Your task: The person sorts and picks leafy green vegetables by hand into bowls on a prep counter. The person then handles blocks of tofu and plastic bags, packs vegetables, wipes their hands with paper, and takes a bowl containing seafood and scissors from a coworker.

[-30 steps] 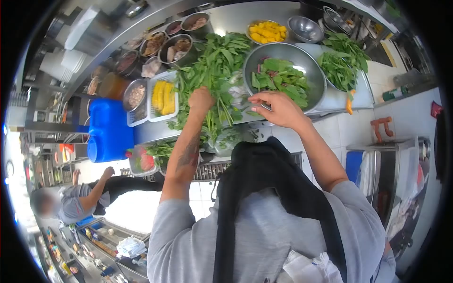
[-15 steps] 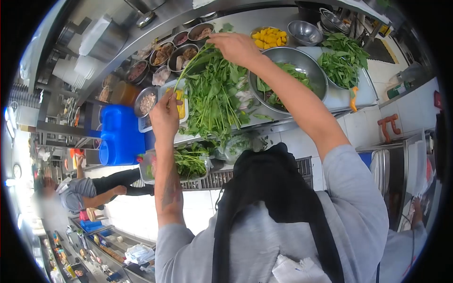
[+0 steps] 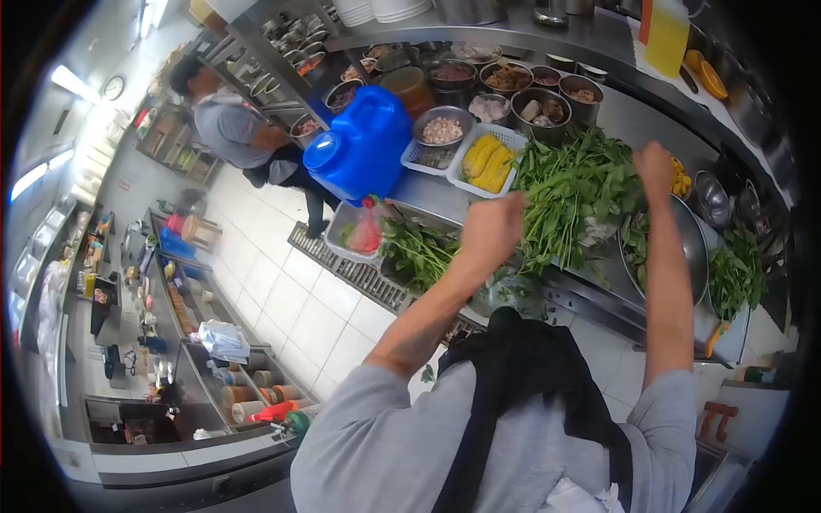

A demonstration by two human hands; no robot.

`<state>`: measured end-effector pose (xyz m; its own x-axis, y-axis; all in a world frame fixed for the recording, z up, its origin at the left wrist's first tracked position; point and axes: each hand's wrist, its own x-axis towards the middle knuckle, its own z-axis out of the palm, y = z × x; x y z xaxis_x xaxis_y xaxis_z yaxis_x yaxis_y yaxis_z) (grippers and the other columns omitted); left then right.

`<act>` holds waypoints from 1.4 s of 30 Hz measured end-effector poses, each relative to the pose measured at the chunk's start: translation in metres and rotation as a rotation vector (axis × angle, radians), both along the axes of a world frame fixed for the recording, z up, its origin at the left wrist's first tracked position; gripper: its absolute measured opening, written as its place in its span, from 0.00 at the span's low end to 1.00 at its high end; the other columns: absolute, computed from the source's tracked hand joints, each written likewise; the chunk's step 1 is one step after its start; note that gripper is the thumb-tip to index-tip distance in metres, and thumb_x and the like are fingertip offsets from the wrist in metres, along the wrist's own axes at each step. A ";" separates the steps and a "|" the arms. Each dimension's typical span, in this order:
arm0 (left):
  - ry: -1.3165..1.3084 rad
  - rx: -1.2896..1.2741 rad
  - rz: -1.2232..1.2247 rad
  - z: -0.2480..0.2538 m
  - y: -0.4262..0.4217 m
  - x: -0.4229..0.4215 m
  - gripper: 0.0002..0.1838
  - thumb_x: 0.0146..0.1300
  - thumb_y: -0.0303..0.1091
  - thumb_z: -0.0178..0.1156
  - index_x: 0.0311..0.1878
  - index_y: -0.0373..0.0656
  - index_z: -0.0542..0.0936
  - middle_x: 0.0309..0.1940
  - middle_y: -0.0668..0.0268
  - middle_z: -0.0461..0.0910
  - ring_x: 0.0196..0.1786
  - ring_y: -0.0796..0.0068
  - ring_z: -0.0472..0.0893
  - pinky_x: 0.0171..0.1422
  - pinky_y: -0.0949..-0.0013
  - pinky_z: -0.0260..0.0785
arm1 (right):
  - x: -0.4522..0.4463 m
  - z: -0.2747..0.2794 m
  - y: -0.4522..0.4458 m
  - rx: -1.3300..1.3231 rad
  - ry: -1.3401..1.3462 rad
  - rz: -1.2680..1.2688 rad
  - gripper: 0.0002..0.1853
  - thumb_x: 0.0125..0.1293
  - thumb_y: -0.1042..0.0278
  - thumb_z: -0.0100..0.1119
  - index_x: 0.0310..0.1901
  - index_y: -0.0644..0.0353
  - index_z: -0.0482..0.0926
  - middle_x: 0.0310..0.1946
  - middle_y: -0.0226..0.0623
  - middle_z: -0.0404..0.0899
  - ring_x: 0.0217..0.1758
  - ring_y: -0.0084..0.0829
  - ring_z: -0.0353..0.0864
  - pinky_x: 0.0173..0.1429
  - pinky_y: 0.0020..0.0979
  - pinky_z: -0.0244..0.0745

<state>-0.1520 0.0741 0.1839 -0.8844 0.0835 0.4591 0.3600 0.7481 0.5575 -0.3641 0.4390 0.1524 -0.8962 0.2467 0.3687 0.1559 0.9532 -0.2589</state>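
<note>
A large heap of leafy greens (image 3: 569, 214) lies on the steel counter in front of me. My left hand (image 3: 494, 229) is closed at the heap's left side, its fingers around the stem end of a leafy green stalk (image 3: 556, 182). At the right side my right hand (image 3: 654, 171) is closed at the leafy end, though its fingertips are partly hidden. A big steel bowl (image 3: 694, 248) with some leaves inside stands beneath my right forearm. Close to my left hand is a white basket (image 3: 456, 175) with yellow pieces (image 3: 487, 164) in it.
A blue jug (image 3: 363, 141) stands at the counter's left end. Steel bowls of ingredients (image 3: 540, 111) line the back. More greens (image 3: 419, 256) sit in a low bin beside a floor grate. More leaves (image 3: 737, 274) lie at right. A co-worker (image 3: 235, 128) stands at the far left.
My view has turned left, bringing more of the kitchen's left side into sight. My right hand has come down nearer the bowl. Both hands remain closed at the greens.
</note>
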 end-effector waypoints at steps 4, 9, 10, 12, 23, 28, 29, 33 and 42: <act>0.037 0.917 0.150 -0.029 -0.067 0.048 0.11 0.80 0.36 0.45 0.50 0.41 0.74 0.32 0.60 0.85 0.24 0.77 0.73 0.33 0.68 0.70 | 0.044 0.049 0.044 -0.047 0.109 0.023 0.18 0.67 0.54 0.59 0.46 0.60 0.85 0.43 0.51 0.86 0.51 0.56 0.83 0.54 0.47 0.77; 0.026 1.242 0.585 -0.168 -0.124 0.082 0.17 0.81 0.45 0.41 0.54 0.39 0.66 0.45 0.51 0.84 0.33 0.72 0.79 0.34 0.66 0.72 | 0.082 0.076 0.093 -0.257 -0.027 0.075 0.19 0.69 0.49 0.60 0.48 0.57 0.85 0.38 0.39 0.89 0.43 0.35 0.89 0.49 0.31 0.77; -0.087 1.227 0.607 -0.221 -0.146 0.068 0.19 0.80 0.48 0.43 0.51 0.38 0.68 0.44 0.51 0.84 0.33 0.71 0.79 0.34 0.65 0.72 | 0.090 0.077 0.094 -0.231 0.008 0.052 0.20 0.70 0.48 0.60 0.49 0.57 0.85 0.36 0.34 0.89 0.40 0.25 0.87 0.46 0.28 0.77; -0.318 1.180 0.633 -0.324 -0.189 0.037 0.25 0.78 0.54 0.46 0.47 0.37 0.71 0.43 0.51 0.84 0.33 0.70 0.80 0.34 0.64 0.72 | 0.086 0.071 0.106 -0.280 0.065 0.140 0.20 0.70 0.48 0.60 0.49 0.57 0.85 0.36 0.33 0.89 0.39 0.24 0.87 0.45 0.27 0.77; -0.070 -0.197 -0.085 -0.095 0.076 -0.107 0.11 0.65 0.37 0.63 0.36 0.38 0.84 0.37 0.50 0.86 0.39 0.52 0.87 0.41 0.59 0.78 | 0.178 0.082 0.057 -0.411 0.074 0.432 0.15 0.69 0.54 0.65 0.46 0.57 0.83 0.34 0.33 0.86 0.38 0.25 0.84 0.45 0.30 0.76; -0.157 -0.590 -0.101 -0.142 0.055 -0.184 0.10 0.66 0.38 0.59 0.40 0.41 0.82 0.33 0.49 0.84 0.33 0.46 0.84 0.38 0.53 0.76 | 0.202 0.066 0.040 -0.665 -0.039 0.438 0.14 0.69 0.57 0.65 0.45 0.60 0.82 0.36 0.31 0.84 0.39 0.23 0.80 0.46 0.28 0.76; -0.087 -0.573 -0.172 -0.135 0.053 -0.182 0.11 0.67 0.39 0.58 0.43 0.42 0.81 0.32 0.48 0.84 0.32 0.44 0.83 0.38 0.51 0.76 | 0.206 0.062 0.041 -0.595 -0.061 0.385 0.14 0.68 0.57 0.65 0.44 0.61 0.83 0.35 0.34 0.84 0.38 0.27 0.81 0.47 0.30 0.76; 0.128 -0.111 -0.237 -0.032 0.066 -0.137 0.09 0.69 0.35 0.59 0.42 0.39 0.78 0.29 0.48 0.82 0.34 0.44 0.83 0.38 0.52 0.73 | 0.181 0.026 0.047 -0.495 -0.002 0.341 0.14 0.66 0.58 0.65 0.44 0.60 0.85 0.32 0.43 0.85 0.38 0.41 0.85 0.48 0.35 0.77; 0.041 -0.111 -0.147 0.045 0.036 -0.062 0.07 0.69 0.31 0.62 0.42 0.37 0.80 0.24 0.57 0.79 0.24 0.65 0.78 0.31 0.66 0.68 | 0.027 0.059 0.025 -0.135 0.340 0.404 0.15 0.66 0.68 0.57 0.52 0.49 0.86 0.49 0.39 0.85 0.52 0.45 0.83 0.58 0.44 0.78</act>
